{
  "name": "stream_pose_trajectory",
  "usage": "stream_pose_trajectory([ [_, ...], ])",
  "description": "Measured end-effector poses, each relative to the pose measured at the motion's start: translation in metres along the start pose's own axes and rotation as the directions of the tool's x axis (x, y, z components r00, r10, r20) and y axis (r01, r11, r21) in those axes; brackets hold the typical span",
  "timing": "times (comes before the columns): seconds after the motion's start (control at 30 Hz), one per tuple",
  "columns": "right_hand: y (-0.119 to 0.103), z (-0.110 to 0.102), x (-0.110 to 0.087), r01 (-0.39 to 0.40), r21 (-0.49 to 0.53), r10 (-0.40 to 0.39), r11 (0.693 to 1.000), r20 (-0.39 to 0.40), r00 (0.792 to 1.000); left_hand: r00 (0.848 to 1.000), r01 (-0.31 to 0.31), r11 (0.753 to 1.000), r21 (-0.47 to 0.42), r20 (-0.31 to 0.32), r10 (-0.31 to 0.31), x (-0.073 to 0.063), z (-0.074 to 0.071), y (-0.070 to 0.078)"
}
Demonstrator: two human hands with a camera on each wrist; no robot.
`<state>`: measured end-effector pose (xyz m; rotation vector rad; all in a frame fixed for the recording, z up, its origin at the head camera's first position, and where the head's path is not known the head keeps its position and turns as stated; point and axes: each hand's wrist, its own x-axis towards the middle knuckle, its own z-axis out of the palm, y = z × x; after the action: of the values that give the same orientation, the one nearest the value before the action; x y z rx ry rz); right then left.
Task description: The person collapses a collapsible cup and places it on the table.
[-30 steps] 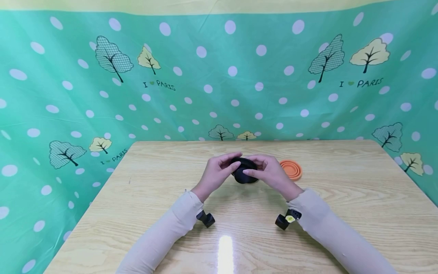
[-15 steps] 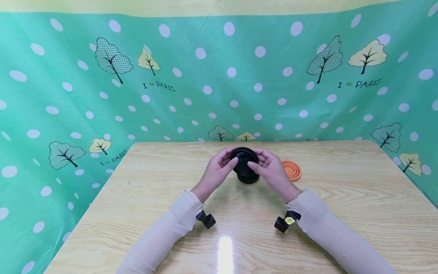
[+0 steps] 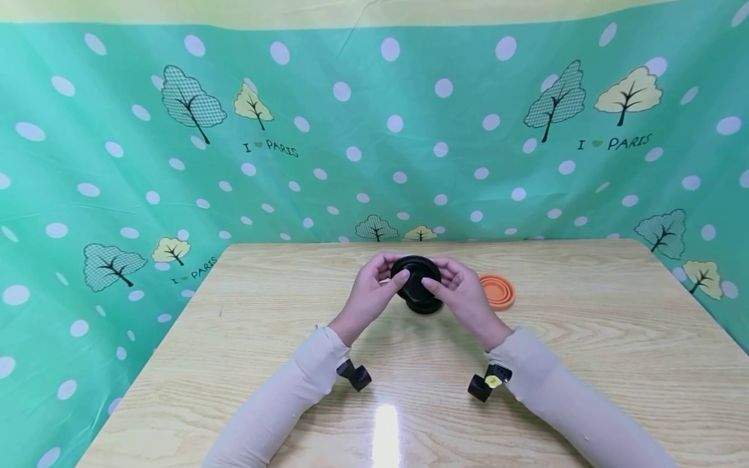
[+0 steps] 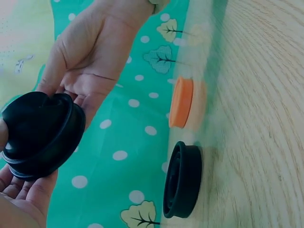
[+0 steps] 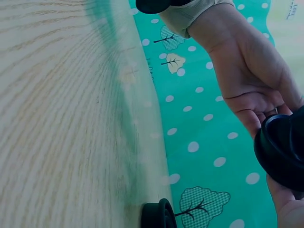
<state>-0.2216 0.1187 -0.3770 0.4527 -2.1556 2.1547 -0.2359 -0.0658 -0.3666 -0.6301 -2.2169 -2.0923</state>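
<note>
Both hands hold a black round collapsible cup (image 3: 414, 262) off the table, its wide rim uppermost and its middle bulging unevenly in the left wrist view. My left hand (image 3: 371, 289) grips its left side, thumb on the near face and fingers behind. On the right side my right hand (image 3: 465, 292) does likewise, its thumb pressing near the middle. A second black ringed piece (image 4: 183, 180) lies flat on the table below; in the head view the held cup partly covers it. To its right lies a flattened orange collapsible cup (image 3: 497, 291) with concentric rings.
The light wood table (image 3: 281, 403) reaches back to a green dotted curtain (image 3: 328, 130) printed with trees. Small black wrist cameras (image 3: 355, 376) hang under both wrists. A bright light reflection shows on the near tabletop.
The held black cup has tilted up, so its round face now shows to the head view. Both thumbs have moved with it; the orange cup stays where it was.
</note>
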Motion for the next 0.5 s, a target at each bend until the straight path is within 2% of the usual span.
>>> stream_pose_trajectory([
  [0.33, -0.0038, 0.0028, -0.0018, 0.034, -0.021, -0.034, 0.999, 0.002, 0.999, 0.999, 0.012, 1.000, 0.020, -0.032, -0.011, -0.0027, -0.0025, -0.0001],
  [0.5, -0.0053, 0.0017, -0.0010, 0.028, -0.065, -0.026, 0.997, 0.033, 0.999, 1.000, -0.007, 0.999, 0.034, 0.016, 0.007, -0.0008, -0.0047, 0.0005],
])
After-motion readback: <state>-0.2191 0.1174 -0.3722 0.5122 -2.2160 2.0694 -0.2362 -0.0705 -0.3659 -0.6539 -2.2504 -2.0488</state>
